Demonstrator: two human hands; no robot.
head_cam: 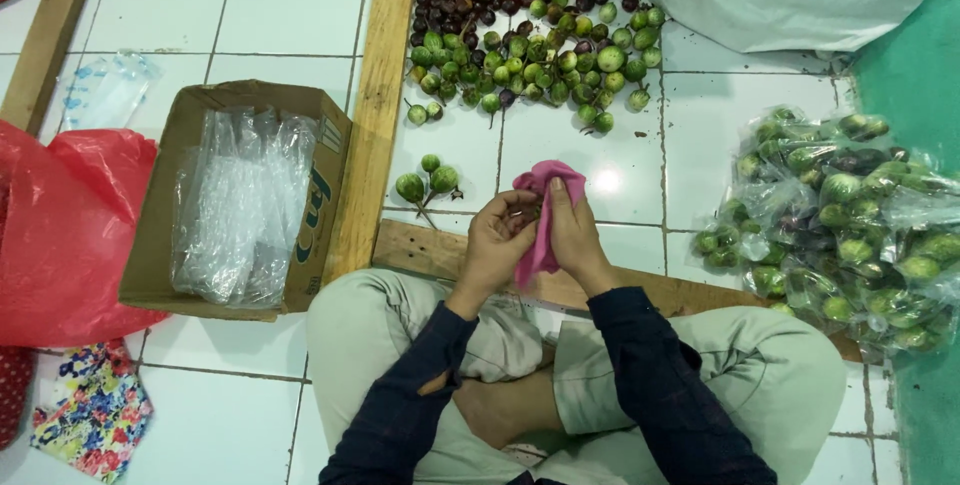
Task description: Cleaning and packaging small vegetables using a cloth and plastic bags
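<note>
A white tiled floor (pixel 270 5) is seen. On it, at the far middle, a heap of green and purple round fruits (pixel 535 40) is spread. At the right, filled clear bags (pixel 850 225) are piled. At the left, a cardboard box (pixel 165 215), a red plastic bag (pixel 65 235) and wooden planks (pixel 375 115) are laid.

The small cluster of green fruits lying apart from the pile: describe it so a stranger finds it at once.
Start at the long wooden plank running up the tiled floor. Just right of it, below the big fruit pile, lies the small cluster. Its three round green fruits share one stem, left of the pink cloth.
</note>
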